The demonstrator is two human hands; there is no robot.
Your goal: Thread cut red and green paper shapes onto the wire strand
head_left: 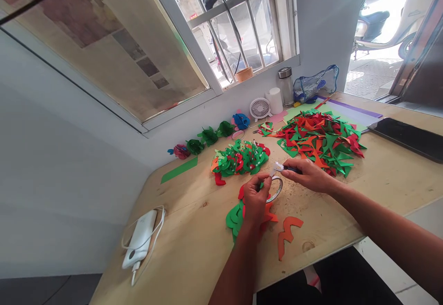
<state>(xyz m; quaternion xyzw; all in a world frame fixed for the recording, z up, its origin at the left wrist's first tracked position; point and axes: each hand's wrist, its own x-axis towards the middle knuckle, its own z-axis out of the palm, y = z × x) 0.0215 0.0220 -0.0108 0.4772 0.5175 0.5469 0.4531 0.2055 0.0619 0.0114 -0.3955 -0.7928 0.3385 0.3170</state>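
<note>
My left hand (256, 196) is closed on a roll of white tape (279, 190), pinching the tape's loose end. My right hand (309, 176) grips scissors with dark handles (292, 170), their tips meeting a whitish strip of tape (276, 168). The two hands are close together above the table. Below the left hand lies a pile of green paper cutouts (234, 219) with red and orange ones, partly hidden by the hand and forearm. A curved orange paper cutout (288, 236) rests near the table's front edge.
Small cutouts with white bits form a heap (240, 157); red, green and orange scraps (321, 139) lie at right. Paper flowers (208, 135), a fan (260, 109), a bottle (285, 86) and a clear pouch (316, 84) line the wall. A phone (410, 136) and power bank (140, 238) flank the table.
</note>
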